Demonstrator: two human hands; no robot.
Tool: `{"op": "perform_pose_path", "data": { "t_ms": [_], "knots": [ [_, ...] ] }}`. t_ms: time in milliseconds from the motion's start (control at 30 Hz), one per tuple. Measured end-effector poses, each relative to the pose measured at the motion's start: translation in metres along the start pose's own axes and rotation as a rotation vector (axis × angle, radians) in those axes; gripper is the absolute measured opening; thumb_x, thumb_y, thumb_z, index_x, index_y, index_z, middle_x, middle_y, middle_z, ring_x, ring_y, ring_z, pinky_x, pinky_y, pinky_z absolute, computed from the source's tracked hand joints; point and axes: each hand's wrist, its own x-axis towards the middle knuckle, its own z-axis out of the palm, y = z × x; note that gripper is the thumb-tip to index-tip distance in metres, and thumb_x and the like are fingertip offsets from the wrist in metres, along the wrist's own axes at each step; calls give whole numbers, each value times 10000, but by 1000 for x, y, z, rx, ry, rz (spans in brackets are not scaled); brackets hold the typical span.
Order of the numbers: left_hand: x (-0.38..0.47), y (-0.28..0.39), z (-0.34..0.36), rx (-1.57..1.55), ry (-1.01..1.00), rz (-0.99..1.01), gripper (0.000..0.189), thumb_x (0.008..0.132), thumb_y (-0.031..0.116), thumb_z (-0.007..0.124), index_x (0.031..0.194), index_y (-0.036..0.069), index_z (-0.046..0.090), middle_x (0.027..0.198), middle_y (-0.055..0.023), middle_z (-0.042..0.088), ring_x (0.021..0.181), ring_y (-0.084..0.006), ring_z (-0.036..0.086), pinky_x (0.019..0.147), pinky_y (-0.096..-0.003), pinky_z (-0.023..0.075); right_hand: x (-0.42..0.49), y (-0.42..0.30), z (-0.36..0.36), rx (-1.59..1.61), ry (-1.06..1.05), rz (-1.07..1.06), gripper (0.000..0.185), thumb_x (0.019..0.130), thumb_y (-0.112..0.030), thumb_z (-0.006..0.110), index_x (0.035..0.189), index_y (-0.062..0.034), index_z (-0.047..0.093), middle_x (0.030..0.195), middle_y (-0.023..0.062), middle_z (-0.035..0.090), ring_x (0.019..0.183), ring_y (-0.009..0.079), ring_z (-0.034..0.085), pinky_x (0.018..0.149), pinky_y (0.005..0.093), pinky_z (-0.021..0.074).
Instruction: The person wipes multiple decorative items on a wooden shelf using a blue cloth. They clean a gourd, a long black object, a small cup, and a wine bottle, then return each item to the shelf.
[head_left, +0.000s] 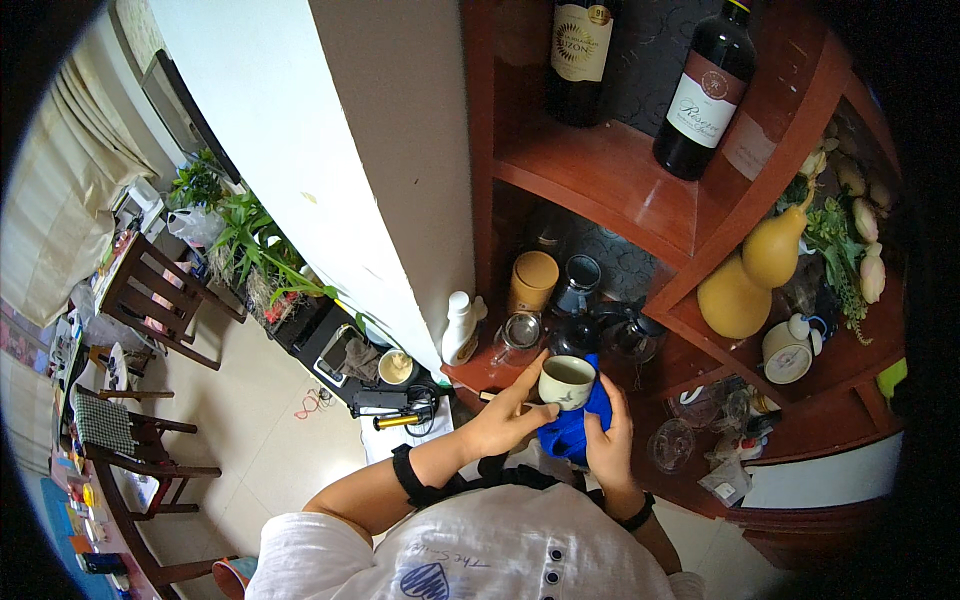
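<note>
My left hand (510, 420) grips a small pale ceramic cup (566, 382) with a dark painted motif, its mouth tilted up toward the camera. A blue cloth (570, 435) hangs behind and below the cup, with my right hand (611, 435) holding it at the cup's right side. Just beyond the cup, on the wooden shelf, stand a glass cup (522, 330), an orange-brown canister (534, 281), a dark cup (581, 277) and dark glass pots. A white bottle (459, 337) stands at the shelf's left end.
Two wine bottles (705, 97) stand on the upper shelf (607, 172). To the right are a yellow gourd (739, 292), a white alarm clock (787, 352), artificial flowers and clear glassware (671, 445). A white pillar (300, 150), a low black table and wooden chairs (157, 300) are at left.
</note>
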Motion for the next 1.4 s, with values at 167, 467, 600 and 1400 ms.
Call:
{"op": "perform_pose_path", "data": {
  "t_ms": [167, 467, 600, 1400],
  "knots": [
    [1, 2, 3, 335, 56, 184, 786, 854, 98, 669, 1476, 93, 188, 1340, -104, 353, 1154, -198, 464, 949, -309, 428, -3, 13, 4, 140, -113, 179, 428, 829, -30, 529, 1252, 9, 481, 1093, 177, 592, 1001, 263, 583, 896, 354, 439],
    [-1, 0, 9, 879, 296, 567, 889, 718, 183, 777, 1425, 29, 260, 1237, -194, 391, 1107, -351, 471, 901, -375, 451, -7, 6, 11, 127, -120, 92, 464, 849, -45, 534, 1295, 20, 423, 1193, 194, 555, 1113, 263, 542, 947, 360, 411],
    [-1, -3, 6, 1057, 314, 768, 833, 699, 156, 764, 1389, 11, 320, 1195, -206, 441, 1052, -374, 496, 863, -408, 459, -7, 3, 10, 178, -146, 63, 485, 850, -21, 524, 1321, 18, 415, 1234, 178, 543, 1158, 256, 520, 976, 353, 394],
    [6, -15, -15, 1205, 11, 1188, 459, 772, 163, 662, 1209, 230, 539, 1193, -90, 524, 1128, -315, 522, 961, -452, 426, -6, 17, 16, 255, -208, -3, 435, 823, 3, 590, 1249, 4, 504, 1193, 171, 582, 1101, 287, 569, 939, 353, 431]
  ]
}}
